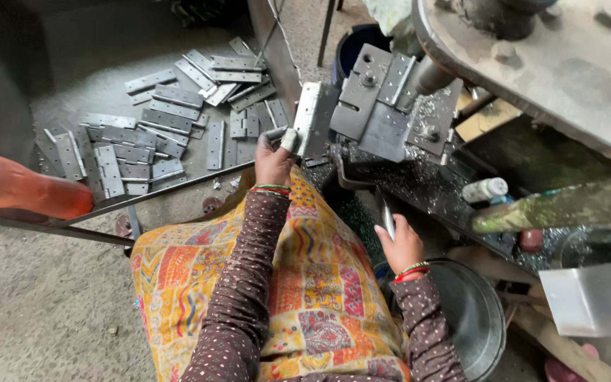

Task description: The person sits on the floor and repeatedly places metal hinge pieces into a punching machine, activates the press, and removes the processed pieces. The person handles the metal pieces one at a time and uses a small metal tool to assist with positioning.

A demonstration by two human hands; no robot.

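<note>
1. Two hands work at a drilling fixture [383, 106] strewn with metal chips.
2. The left hand [274, 159] grips a grey hinge plate [308, 119], held upright against the fixture's left edge.
3. The right hand [400, 244] is clenched around a thin metal lever [387, 216] below the fixture.
4. The step looks like loading a plate; the next move likely calls for seating it squarely.
5. Many hinge plates [157, 127] lie on the tray [79, 56] to the left.
</note>
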